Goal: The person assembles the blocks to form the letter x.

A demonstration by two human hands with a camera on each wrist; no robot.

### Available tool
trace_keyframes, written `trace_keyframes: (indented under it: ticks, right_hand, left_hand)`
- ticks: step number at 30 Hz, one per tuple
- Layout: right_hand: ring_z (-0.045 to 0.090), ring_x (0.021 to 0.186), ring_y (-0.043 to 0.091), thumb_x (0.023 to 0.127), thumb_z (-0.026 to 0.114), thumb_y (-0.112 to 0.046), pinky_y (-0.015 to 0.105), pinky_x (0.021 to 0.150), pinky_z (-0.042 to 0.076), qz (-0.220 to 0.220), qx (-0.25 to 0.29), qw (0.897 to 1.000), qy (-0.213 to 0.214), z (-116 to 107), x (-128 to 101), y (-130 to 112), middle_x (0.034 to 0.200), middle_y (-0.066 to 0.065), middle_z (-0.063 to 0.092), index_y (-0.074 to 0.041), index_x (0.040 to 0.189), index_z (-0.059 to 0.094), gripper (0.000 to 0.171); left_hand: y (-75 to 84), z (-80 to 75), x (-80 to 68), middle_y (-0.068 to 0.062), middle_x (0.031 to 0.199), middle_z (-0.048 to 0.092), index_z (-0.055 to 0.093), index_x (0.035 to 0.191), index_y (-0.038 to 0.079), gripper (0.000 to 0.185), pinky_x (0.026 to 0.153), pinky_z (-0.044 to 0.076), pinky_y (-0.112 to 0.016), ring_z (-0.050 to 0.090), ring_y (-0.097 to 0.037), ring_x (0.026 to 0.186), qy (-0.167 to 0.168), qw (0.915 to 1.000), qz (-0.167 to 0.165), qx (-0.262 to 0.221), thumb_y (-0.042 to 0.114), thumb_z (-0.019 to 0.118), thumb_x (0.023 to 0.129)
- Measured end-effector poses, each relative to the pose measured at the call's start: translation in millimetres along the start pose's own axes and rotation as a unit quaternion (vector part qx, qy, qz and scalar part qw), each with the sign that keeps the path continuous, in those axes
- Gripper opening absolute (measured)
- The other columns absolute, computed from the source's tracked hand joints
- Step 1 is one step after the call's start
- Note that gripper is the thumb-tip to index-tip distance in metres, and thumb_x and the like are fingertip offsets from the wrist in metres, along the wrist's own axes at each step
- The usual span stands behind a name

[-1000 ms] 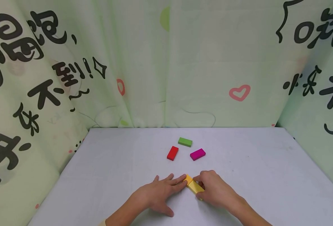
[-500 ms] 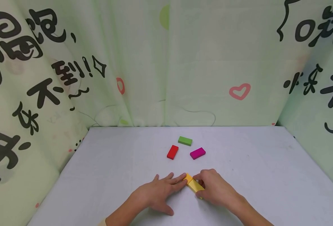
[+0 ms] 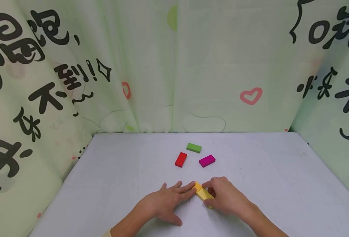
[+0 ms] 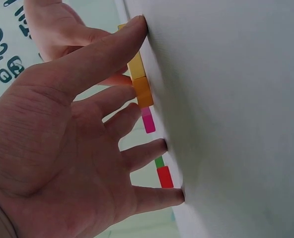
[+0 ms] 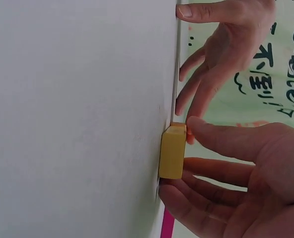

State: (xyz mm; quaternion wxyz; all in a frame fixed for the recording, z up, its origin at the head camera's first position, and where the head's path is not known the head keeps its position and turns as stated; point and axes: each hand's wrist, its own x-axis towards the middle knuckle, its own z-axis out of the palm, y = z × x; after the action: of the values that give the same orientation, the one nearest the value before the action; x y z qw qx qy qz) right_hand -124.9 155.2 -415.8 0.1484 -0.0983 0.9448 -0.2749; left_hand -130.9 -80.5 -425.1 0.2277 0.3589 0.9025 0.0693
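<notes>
Yellow block lies flat on the table, end to end with an orange block. Right hand pinches the yellow one's sides, likely to align it. Left hand, fingers spread flat, braces the orange one. Red, green, magenta blocks lie beyond.

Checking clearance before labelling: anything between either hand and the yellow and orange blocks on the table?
Nothing visible. The right hand already grips the yellow rectangular block; the left hand has straight fingers touching the orange rectangular block. The red, green and magenta blocks lie apart, farther back.
</notes>
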Motion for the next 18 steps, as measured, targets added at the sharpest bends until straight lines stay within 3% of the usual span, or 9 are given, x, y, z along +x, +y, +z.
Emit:
trace_keyframes:
  ticks: [5, 9, 13, 18]
  right_hand:
    - [0.057, 0.08, 0.014, 0.081, 0.088, -0.018, 0.027, 0.067, 0.05, -0.031, 0.007, 0.999, 0.015, -7, 0, 8, 0.088, -0.002, 0.066, -0.007, 0.121, 0.076, 0.043]
    - [0.061, 0.09, 0.014, 0.085, 0.085, -0.018, 0.029, 0.074, 0.054, -0.073, -0.008, 0.997, 0.004, -16, 2, 16, 0.099, -0.004, 0.071, -0.009, 0.123, 0.076, 0.04]
    - [0.065, 0.099, 0.015, 0.09, 0.08, -0.017, 0.032, 0.082, 0.057, -0.147, -0.013, 0.989, -0.018, -25, 3, 31, 0.113, -0.005, 0.073, -0.009, 0.127, 0.074, 0.039]
    - [0.067, 0.11, 0.018, 0.095, 0.074, -0.015, 0.038, 0.093, 0.058, -0.206, -0.01, 0.978, -0.034, -32, 5, 43, 0.122, -0.005, 0.072, -0.014, 0.129, 0.073, 0.034]
  left_hand:
    - [-1.4, 0.0, 0.1, 0.028, 0.172, 0.006, 0.02, 0.165, 0.045, 0.105, 0.117, 0.032, -0.07, 0.026, -0.026, 0.16, -0.001, 1.0, -0.002, -0.001, 0.043, 0.086, 0.084]
    - [-2.8, -1.1, -1.5, 0.027, 0.172, 0.006, 0.019, 0.165, 0.044, 0.104, 0.118, 0.033, -0.069, 0.026, -0.023, 0.16, 0.001, 1.0, -0.005, -0.004, 0.04, 0.086, 0.086]
    - [-3.3, -3.0, -2.6, 0.024, 0.173, 0.008, 0.018, 0.166, 0.043, 0.103, 0.12, 0.033, -0.066, 0.025, -0.019, 0.16, -0.001, 0.9999, -0.008, -0.008, 0.04, 0.084, 0.087]
    - [-5.3, -4.1, -2.4, 0.021, 0.173, 0.012, 0.02, 0.166, 0.04, 0.096, 0.12, 0.034, -0.063, 0.024, -0.013, 0.16, 0.001, 0.9998, -0.016, -0.008, 0.042, 0.08, 0.091]
